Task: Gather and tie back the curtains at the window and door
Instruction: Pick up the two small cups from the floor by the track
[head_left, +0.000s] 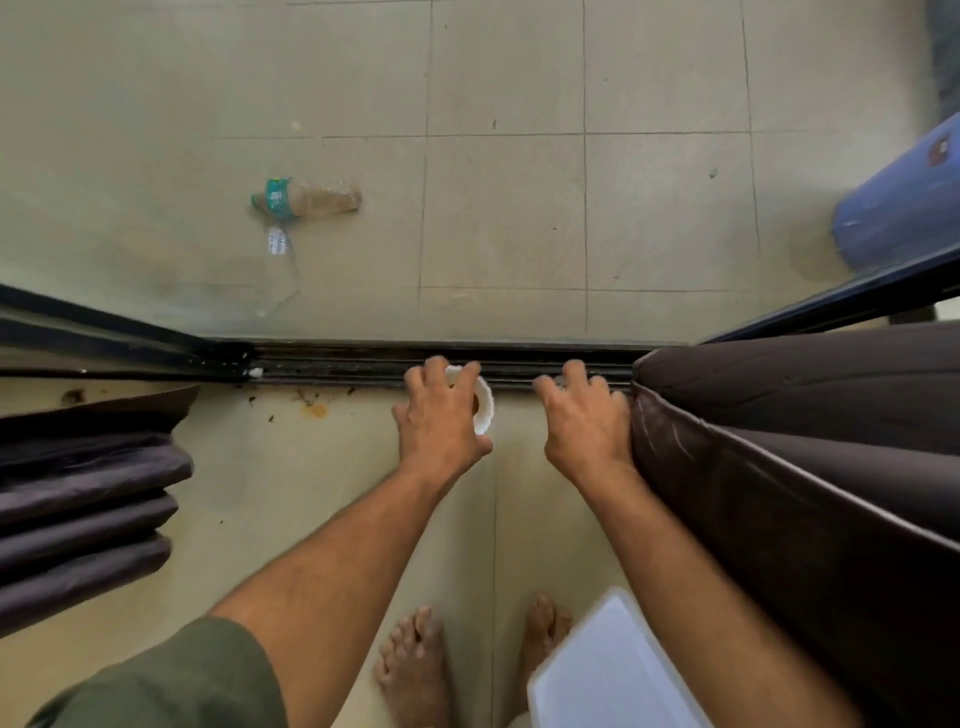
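I look straight down at a sliding door's threshold. A dark brown curtain (789, 467) hangs on the right, its edge beside my right hand (584, 423). That hand's fingers are loosely curled; its outer side touches the curtain edge without wrapping round it. A second curtain (88, 499), purple-grey and bunched in folds, hangs at the left, well away from my left hand (439, 415). My left hand hovers with spread, relaxed fingers over a small white cup (483, 408), which it partly hides.
The dark door track (337, 364) crosses the view, with door frames angling off left and right. On the tiled floor beyond lie a plastic bottle (306, 200) and a blue barrel (904, 208). A white plastic container (613, 670) sits by my bare feet (415, 670).
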